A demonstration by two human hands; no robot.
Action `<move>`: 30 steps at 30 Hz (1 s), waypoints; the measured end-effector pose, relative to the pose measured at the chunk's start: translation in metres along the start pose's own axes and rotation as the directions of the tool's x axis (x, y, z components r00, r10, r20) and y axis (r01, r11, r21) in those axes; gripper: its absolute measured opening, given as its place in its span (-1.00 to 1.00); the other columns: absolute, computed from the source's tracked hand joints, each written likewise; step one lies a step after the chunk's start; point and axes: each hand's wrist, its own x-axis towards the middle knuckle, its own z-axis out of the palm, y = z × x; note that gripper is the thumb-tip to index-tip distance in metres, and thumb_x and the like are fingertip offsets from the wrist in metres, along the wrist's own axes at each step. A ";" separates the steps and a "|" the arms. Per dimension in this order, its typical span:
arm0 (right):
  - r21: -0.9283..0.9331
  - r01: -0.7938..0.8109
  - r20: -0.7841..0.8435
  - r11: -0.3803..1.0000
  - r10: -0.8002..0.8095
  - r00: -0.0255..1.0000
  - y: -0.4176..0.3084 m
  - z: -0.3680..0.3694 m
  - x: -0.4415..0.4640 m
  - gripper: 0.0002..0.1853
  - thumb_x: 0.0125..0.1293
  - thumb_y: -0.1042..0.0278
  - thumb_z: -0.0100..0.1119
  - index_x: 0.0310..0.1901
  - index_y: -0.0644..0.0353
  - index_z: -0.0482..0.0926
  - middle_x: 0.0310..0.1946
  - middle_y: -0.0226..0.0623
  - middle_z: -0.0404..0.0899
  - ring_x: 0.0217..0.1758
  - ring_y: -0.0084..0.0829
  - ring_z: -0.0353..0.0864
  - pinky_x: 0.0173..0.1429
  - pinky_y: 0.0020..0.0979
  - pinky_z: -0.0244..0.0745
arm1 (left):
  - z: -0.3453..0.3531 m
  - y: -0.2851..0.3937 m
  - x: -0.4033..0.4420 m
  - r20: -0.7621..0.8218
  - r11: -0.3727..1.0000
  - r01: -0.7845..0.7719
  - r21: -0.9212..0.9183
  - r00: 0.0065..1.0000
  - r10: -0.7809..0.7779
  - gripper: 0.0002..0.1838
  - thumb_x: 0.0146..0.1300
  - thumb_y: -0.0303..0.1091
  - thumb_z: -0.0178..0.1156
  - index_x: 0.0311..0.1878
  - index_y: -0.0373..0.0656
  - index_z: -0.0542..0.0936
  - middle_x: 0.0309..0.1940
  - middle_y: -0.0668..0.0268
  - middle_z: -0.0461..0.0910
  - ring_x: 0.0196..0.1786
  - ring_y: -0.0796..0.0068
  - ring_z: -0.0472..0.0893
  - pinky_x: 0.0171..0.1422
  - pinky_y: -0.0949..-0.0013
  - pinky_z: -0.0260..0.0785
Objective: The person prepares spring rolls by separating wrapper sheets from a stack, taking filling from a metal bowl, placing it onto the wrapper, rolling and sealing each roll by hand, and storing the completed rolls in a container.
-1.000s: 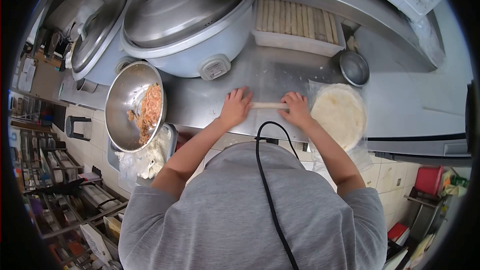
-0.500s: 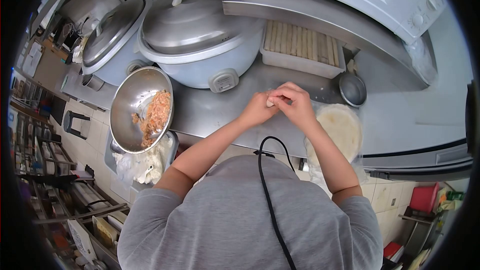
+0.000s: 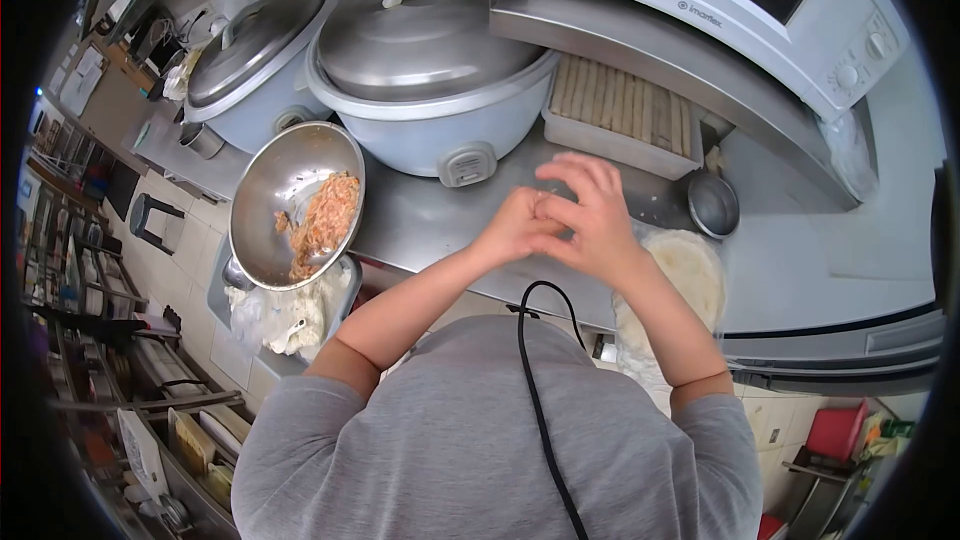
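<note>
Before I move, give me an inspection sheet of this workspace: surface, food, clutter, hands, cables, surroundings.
Surface: steel counter, a few pale specks right of the hands.
Food: pale rolls lined up in a white container; orange mixture in a steel bowl; round pale sheets beside the right forearm.
Clutter: small metal pan by the container.
Hands: left hand and right hand together over the counter; anything between them is hidden.
Cables: black cable looping at the counter's edge and down the grey shirt.
Surroundings: two lidded cookers behind the bowl, microwave on a raised shelf, stool on the floor.
</note>
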 end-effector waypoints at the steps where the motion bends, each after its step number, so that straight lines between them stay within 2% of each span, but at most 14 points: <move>1: 0.045 0.036 -0.061 0.998 -0.033 0.998 0.000 -0.006 0.004 -0.57 -0.22 -0.11 0.43 -0.39 0.04 0.65 -0.01 -0.29 0.47 0.18 -0.12 0.34 0.24 -0.02 0.16 | 0.001 0.009 -0.002 -0.017 0.998 0.016 -0.067 1.000 -0.017 -0.92 0.02 -0.50 0.15 -0.46 -0.28 0.60 -0.61 0.37 0.52 -0.46 0.74 0.44 -0.40 0.51 0.31; 3: 0.088 0.081 -0.123 0.993 -0.070 0.990 -0.001 -0.016 0.007 -0.51 -0.24 -0.21 0.40 -0.40 0.03 0.63 0.10 -0.28 0.42 0.25 -0.08 0.29 0.31 0.02 0.07 | 0.001 0.013 -0.004 -0.048 0.994 0.002 -0.110 0.999 -0.008 -0.92 0.01 -0.49 0.14 -0.46 -0.27 0.60 -0.63 0.39 0.50 -0.48 0.75 0.40 -0.43 0.50 0.28; 5: -0.087 0.138 -0.131 0.987 -0.149 0.980 -0.001 -0.022 0.004 -0.45 -0.20 -0.34 0.33 -0.36 -0.01 0.63 0.20 -0.23 0.35 0.36 -0.02 0.16 0.37 0.10 -0.07 | -0.003 0.014 -0.006 -0.085 0.988 -0.012 -0.153 0.996 -0.001 -0.92 0.01 -0.49 0.14 -0.46 -0.27 0.61 -0.64 0.41 0.48 -0.50 0.76 0.37 -0.46 0.50 0.26; 8: -0.062 0.141 -0.003 0.988 -0.141 0.990 -0.005 -0.012 0.004 -0.41 -0.18 -0.44 0.26 -0.34 -0.04 0.65 0.19 -0.22 0.35 0.39 -0.03 0.11 0.38 0.19 -0.17 | -0.009 0.018 -0.009 0.012 0.998 -0.048 0.029 0.999 0.048 -0.92 0.01 -0.48 0.15 -0.48 -0.27 0.59 -0.65 0.43 0.47 -0.52 0.78 0.34 -0.50 0.48 0.21; 10: -0.044 0.129 -0.072 0.991 -0.132 0.989 -0.005 -0.017 0.006 -0.40 -0.20 -0.45 0.26 -0.35 -0.05 0.65 0.20 -0.24 0.35 0.39 -0.03 0.10 0.38 0.20 -0.19 | -0.003 0.030 -0.011 -0.017 0.997 0.059 -0.040 0.998 -0.060 -0.92 0.00 -0.47 0.16 -0.53 -0.27 0.54 -0.67 0.43 0.44 -0.52 0.79 0.32 -0.51 0.48 0.18; 12: -0.023 0.121 -0.139 0.992 -0.123 0.983 -0.007 -0.017 0.008 -0.39 -0.22 -0.46 0.26 -0.35 -0.05 0.64 0.20 -0.26 0.35 0.40 -0.03 0.08 0.38 0.21 -0.20 | -0.004 0.024 -0.011 -0.035 0.999 -0.010 -0.037 0.999 0.009 -0.90 0.00 -0.48 0.16 -0.56 -0.27 0.51 -0.69 0.43 0.42 -0.52 0.79 0.31 -0.52 0.49 0.17; 14: -0.031 0.129 0.021 0.991 -0.128 0.992 -0.012 -0.011 0.007 -0.40 -0.33 -0.35 0.40 -0.35 -0.01 0.64 0.19 -0.32 0.35 0.40 -0.08 0.08 0.39 0.25 -0.27 | -0.004 0.021 -0.012 -0.053 0.997 -0.077 -0.032 0.996 0.075 -0.88 0.00 -0.48 0.16 -0.58 -0.27 0.48 -0.70 0.43 0.40 -0.52 0.79 0.30 -0.52 0.49 0.16; 15: -0.032 0.131 0.019 0.991 -0.130 0.991 -0.012 -0.013 0.008 -0.40 -0.33 -0.35 0.40 -0.35 -0.01 0.64 0.19 -0.32 0.35 0.40 -0.08 0.08 0.39 0.25 -0.27 | -0.004 0.023 -0.012 -0.068 0.996 -0.061 -0.066 0.996 0.057 -0.87 0.00 -0.48 0.16 -0.58 -0.27 0.46 -0.71 0.43 0.39 -0.52 0.79 0.30 -0.52 0.49 0.16; 18: 0.048 0.106 -0.128 0.993 -0.099 0.987 -0.012 -0.017 0.008 -0.39 -0.33 -0.35 0.39 -0.34 -0.01 0.65 0.20 -0.31 0.35 0.40 -0.06 0.07 0.39 0.27 -0.30 | -0.010 0.019 -0.009 -0.056 0.998 -0.047 -0.032 0.997 0.045 -0.86 0.01 -0.48 0.17 -0.59 -0.26 0.46 -0.72 0.42 0.38 -0.52 0.79 0.30 -0.51 0.50 0.16; 20: -0.050 0.159 -0.030 0.986 -0.161 0.987 -0.015 -0.015 0.008 -0.36 -0.26 -0.48 0.26 -0.34 -0.05 0.65 0.26 -0.28 0.31 0.43 -0.02 0.04 0.39 0.26 -0.33 | -0.013 0.016 -0.010 -0.031 0.998 -0.049 0.037 0.998 0.050 -0.87 0.01 -0.49 0.17 -0.59 -0.26 0.47 -0.72 0.43 0.39 -0.52 0.79 0.30 -0.51 0.51 0.16; 23: 0.068 0.122 -0.045 0.990 -0.119 0.992 -0.011 -0.019 0.012 -0.39 -0.35 -0.39 0.37 -0.32 -0.08 0.67 0.24 -0.31 0.32 0.41 -0.04 0.05 0.38 0.32 -0.36 | -0.010 0.027 -0.011 -0.032 0.998 -0.057 0.021 0.998 0.058 -0.88 0.01 -0.50 0.17 -0.59 -0.26 0.51 -0.71 0.44 0.40 -0.54 0.78 0.31 -0.51 0.51 0.17; 25: 0.093 0.135 -0.073 0.986 -0.128 0.989 -0.007 -0.020 0.014 -0.39 -0.35 -0.39 0.37 -0.33 -0.08 0.67 0.24 -0.30 0.32 0.42 -0.04 0.04 0.37 0.33 -0.36 | -0.006 0.037 -0.012 -0.096 0.993 -0.041 -0.112 0.995 0.031 -0.88 0.01 -0.50 0.18 -0.59 -0.27 0.53 -0.72 0.47 0.39 -0.56 0.78 0.33 -0.53 0.50 0.17; 27: 0.120 0.150 -0.102 0.981 -0.138 0.985 -0.005 -0.020 0.015 -0.39 -0.34 -0.38 0.37 -0.34 -0.07 0.67 0.25 -0.29 0.31 0.42 -0.03 0.04 0.37 0.34 -0.37 | -0.011 0.035 -0.012 -0.056 0.995 -0.047 -0.083 0.998 0.042 -0.89 0.01 -0.50 0.17 -0.58 -0.28 0.53 -0.72 0.47 0.40 -0.56 0.78 0.34 -0.52 0.50 0.19; 30: 0.073 0.186 0.038 0.980 -0.189 0.981 0.003 -0.013 0.012 -0.35 -0.33 -0.37 0.37 -0.28 -0.02 0.66 0.25 -0.23 0.30 0.41 -0.01 0.06 0.37 0.34 -0.36 | -0.014 0.033 -0.012 -0.034 1.000 -0.017 -0.023 0.999 0.016 -0.85 0.04 -0.47 0.18 -0.60 -0.27 0.53 -0.73 0.46 0.40 -0.57 0.79 0.34 -0.52 0.52 0.17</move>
